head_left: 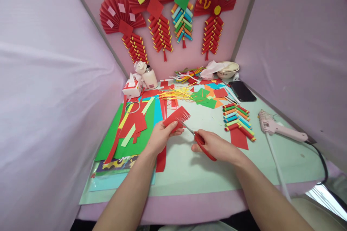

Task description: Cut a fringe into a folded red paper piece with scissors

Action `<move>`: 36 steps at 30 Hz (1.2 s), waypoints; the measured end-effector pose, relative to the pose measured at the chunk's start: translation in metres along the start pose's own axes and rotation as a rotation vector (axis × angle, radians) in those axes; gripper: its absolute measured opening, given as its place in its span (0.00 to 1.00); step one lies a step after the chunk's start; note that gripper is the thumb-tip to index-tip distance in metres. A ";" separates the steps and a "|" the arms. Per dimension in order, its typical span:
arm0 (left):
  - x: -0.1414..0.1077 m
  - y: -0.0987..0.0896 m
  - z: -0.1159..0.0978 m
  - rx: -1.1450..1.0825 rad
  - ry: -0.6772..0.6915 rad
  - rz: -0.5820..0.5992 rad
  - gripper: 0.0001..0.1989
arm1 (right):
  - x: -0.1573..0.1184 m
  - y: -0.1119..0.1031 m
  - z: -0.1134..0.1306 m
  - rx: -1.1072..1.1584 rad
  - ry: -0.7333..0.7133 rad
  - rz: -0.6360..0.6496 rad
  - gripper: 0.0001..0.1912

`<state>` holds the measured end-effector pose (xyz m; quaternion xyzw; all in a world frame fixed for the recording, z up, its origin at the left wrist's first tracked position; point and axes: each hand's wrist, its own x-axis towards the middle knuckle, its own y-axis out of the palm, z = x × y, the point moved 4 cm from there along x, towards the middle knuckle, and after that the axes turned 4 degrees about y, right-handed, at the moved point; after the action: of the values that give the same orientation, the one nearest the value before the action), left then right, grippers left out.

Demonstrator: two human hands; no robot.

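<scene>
My left hand pinches a small sheet of red paper whose right edge is cut into a fringe of thin strips. In my right hand are red-handled scissors, their blades pointing up and left at the lower part of the fringe. How far the blades are apart is hard to make out. Both hands are above the pale green table top. To the right of them lies a string of rolled paper firecrackers in several colours, with a red paper piece at its lower end.
Coloured paper sheets and scraps cover the left side. Yellow strips and green scraps lie behind my hands. A glue gun with its cord and a black phone are at right. Red paper fans hang behind.
</scene>
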<state>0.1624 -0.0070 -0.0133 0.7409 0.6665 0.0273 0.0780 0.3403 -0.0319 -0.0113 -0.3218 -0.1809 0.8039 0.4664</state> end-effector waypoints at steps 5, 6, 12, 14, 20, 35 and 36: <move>-0.001 0.002 0.003 -0.012 -0.010 0.015 0.16 | 0.000 0.000 0.000 0.001 -0.004 -0.007 0.19; -0.001 0.002 0.004 -0.012 -0.013 0.012 0.16 | 0.000 0.000 0.000 0.004 0.000 -0.006 0.19; -0.001 0.001 0.004 -0.014 -0.019 0.011 0.17 | 0.000 0.000 -0.001 0.008 0.008 -0.004 0.20; -0.001 0.002 0.004 -0.015 -0.020 0.016 0.16 | 0.000 0.000 -0.001 0.010 0.005 -0.002 0.20; -0.001 0.002 0.004 -0.014 -0.016 0.006 0.17 | 0.000 0.000 0.000 0.009 -0.002 -0.008 0.20; -0.001 0.001 0.006 0.001 -0.032 0.019 0.16 | 0.003 0.001 -0.010 0.013 -0.030 -0.016 0.22; -0.001 0.001 0.006 0.005 -0.032 0.019 0.16 | 0.004 0.001 -0.010 0.009 -0.031 -0.019 0.22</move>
<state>0.1642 -0.0083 -0.0191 0.7476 0.6583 0.0147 0.0865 0.3452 -0.0294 -0.0204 -0.3053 -0.1875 0.8052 0.4725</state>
